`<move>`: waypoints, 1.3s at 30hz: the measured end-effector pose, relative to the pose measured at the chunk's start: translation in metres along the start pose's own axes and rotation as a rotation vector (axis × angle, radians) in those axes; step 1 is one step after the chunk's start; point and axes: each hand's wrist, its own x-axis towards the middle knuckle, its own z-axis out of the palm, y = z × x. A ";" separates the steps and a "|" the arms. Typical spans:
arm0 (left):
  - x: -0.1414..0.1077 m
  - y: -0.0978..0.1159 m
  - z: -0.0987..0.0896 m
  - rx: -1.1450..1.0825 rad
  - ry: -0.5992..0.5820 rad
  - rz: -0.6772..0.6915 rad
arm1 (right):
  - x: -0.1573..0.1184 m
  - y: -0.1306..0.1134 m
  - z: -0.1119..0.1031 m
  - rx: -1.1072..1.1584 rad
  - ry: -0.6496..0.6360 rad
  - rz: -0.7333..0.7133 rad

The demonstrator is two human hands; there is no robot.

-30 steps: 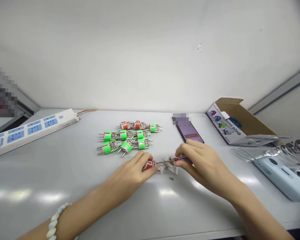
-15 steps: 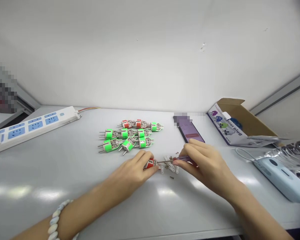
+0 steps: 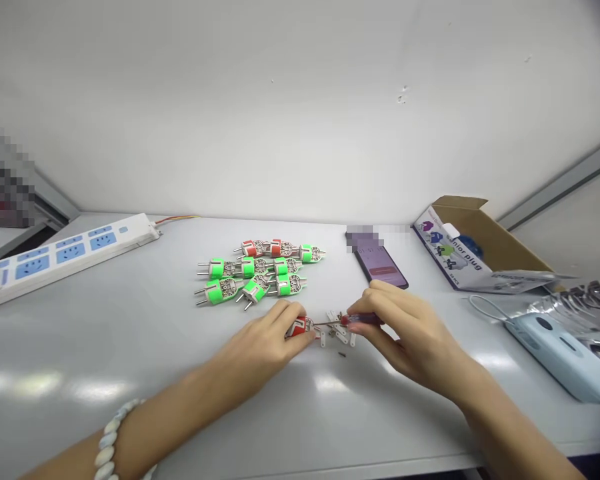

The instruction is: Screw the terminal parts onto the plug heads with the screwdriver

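My left hand [image 3: 275,337] is closed around a red and white electrical plug [image 3: 300,326], holding it on the grey table. My right hand [image 3: 400,327] grips a screwdriver [image 3: 360,320] by its dark handle with a red collar. The thin shaft lies nearly level and points left, its tip at the right end of the plug; whether it sits in a screw is too small to tell. Under and around the shaft lie several small white strips [image 3: 341,332] and tiny screws. One loose screw [image 3: 342,355] rests nearer the front.
Behind my left hand, several green plugs [image 3: 253,267] and two red plugs [image 3: 280,249] lie in rows. A phone [image 3: 380,259] and an open cardboard box [image 3: 455,257] are at the back right. A light blue device [image 3: 560,353] lies right, a power strip [image 3: 75,252] left.
My right hand has shifted its hold on the screwdriver, with fingers and handle slightly turned and a little further left. My left hand keeps the plug in nearly the same place.
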 end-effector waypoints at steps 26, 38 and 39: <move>0.004 0.001 -0.015 -0.025 -0.026 0.037 | 0.007 0.004 -0.017 0.068 0.294 0.372; 0.009 0.007 -0.018 -0.101 -0.146 -0.208 | 0.006 0.003 -0.018 0.095 0.158 0.419; 0.010 0.007 -0.019 -0.107 -0.134 -0.209 | 0.006 0.003 -0.017 0.097 0.140 0.418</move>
